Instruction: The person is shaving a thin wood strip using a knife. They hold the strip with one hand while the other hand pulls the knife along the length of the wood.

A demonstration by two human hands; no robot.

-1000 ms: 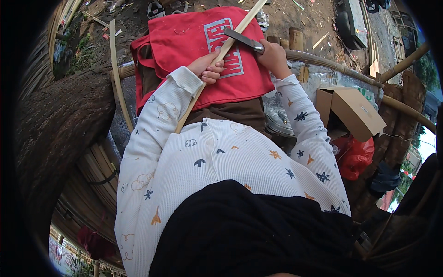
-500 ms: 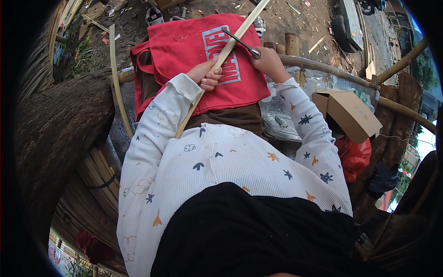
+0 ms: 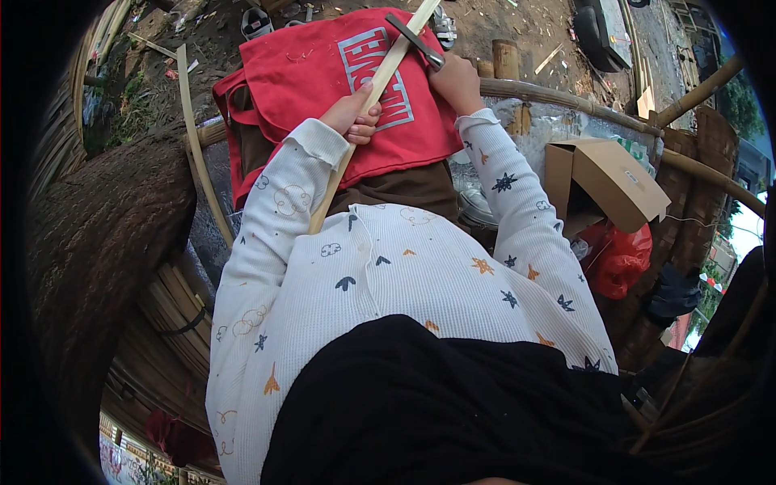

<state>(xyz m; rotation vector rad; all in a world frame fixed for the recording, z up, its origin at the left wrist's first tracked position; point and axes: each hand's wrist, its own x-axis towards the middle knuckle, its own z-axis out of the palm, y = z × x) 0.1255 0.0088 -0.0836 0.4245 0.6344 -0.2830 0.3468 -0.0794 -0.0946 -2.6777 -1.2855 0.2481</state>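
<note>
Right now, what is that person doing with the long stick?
A person sits with a red cloth over the lap. The left hand grips a long pale bamboo strip that slants across the cloth. The right hand holds a dark knife whose blade lies against the strip near its upper end. An open cardboard box sits to the right.

Bamboo strip point(image 3: 380, 89) is lying diagonally across the cloth bag point(image 3: 307, 73) on the lap, upper end running toward far right, lower end toward the torso. Strip is being gripped mid-length by left hand point(image 3: 353, 115). Right hand point(image 3: 455, 81) is being held to the right of the strip, knife blade point(image 3: 414, 39) laid across the strip beyond the left hand. Cardboard box point(image 3: 606, 178) is sitting right of the lap, plastic bag point(image 3: 618, 255) nearer, below it. A second bamboo strip point(image 3: 194, 137) is standing left of the lap.
</note>
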